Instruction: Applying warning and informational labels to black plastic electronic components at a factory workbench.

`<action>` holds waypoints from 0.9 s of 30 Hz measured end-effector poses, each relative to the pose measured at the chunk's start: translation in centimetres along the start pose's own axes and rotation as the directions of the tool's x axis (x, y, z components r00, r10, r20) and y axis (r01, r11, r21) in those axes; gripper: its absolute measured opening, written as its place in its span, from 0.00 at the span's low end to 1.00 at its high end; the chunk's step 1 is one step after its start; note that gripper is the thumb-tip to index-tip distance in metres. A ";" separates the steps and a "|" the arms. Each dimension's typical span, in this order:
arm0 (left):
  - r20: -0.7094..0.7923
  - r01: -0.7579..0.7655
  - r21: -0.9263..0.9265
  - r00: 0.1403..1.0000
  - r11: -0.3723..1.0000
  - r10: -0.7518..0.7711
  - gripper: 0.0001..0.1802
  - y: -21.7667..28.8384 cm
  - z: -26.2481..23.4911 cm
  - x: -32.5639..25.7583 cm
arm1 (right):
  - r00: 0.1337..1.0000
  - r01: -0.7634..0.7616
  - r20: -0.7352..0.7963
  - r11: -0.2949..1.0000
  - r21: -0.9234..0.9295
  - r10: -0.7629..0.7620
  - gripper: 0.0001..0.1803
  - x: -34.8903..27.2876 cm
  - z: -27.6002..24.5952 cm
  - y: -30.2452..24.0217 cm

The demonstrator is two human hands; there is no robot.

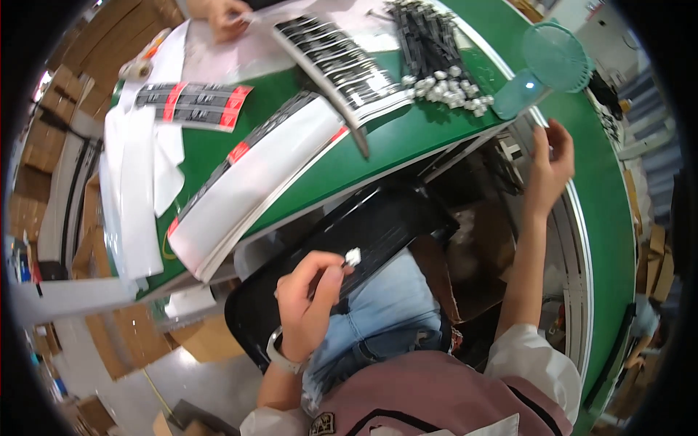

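My left hand [309, 298] is closed in a pinch over my lap. Between its thumb and forefinger sits a small white plug connector [352, 256], above a black plastic tray [392, 200] that rests across my thighs. Any cable behind the plug is hidden by the fingers. Out to the right, my right hand [554, 163] is raised at the table's edge, below a teal handheld fan [520, 91]. Its fingers are bent, with thumb and forefinger apart; I make out nothing held there.
On the green table [429, 138] lie a pile of black cables with white plugs [443, 87], a black-and-white label sheet [342, 62], red-and-black labels [193, 104] and a thick sheet stack [254, 182]. Another person's hand [227, 18] is at the far side. An open carton [472, 269] stands under the table.
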State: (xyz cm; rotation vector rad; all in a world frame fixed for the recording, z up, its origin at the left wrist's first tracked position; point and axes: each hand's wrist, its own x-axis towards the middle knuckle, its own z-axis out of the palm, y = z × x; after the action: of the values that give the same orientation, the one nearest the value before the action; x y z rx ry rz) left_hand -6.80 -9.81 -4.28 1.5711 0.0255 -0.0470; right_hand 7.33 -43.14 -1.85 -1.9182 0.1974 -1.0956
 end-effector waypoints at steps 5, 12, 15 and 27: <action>0.011 -0.119 -0.006 0.993 0.993 0.119 0.08 1.8 0.2 0.6 | 0.819 -0.194 0.574 0.935 0.296 -0.012 0.09 -8.3 -0.3 -8.6; 0.013 -0.286 0.265 0.956 0.921 0.293 0.04 2.7 -0.2 -0.5 | 0.356 -0.449 0.921 0.836 0.315 -0.156 0.09 -11.4 1.8 -13.1; 0.055 -0.328 0.468 0.937 0.821 0.344 0.05 3.4 -0.9 -1.3 | 0.297 -0.605 0.948 0.745 0.282 -0.117 0.08 -12.2 1.8 -13.3; -0.083 0.316 -0.763 0.817 0.564 -0.570 0.24 -1.9 -0.7 -5.5 | 0.135 -0.039 0.689 0.691 0.722 -0.712 0.14 -18.8 -1.6 -11.5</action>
State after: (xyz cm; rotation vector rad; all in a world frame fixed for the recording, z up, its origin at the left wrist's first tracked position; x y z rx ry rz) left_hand -12.32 -9.07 -5.93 0.7047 0.6523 -0.1645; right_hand -8.17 -27.64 -4.29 -1.6669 -1.3207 0.0852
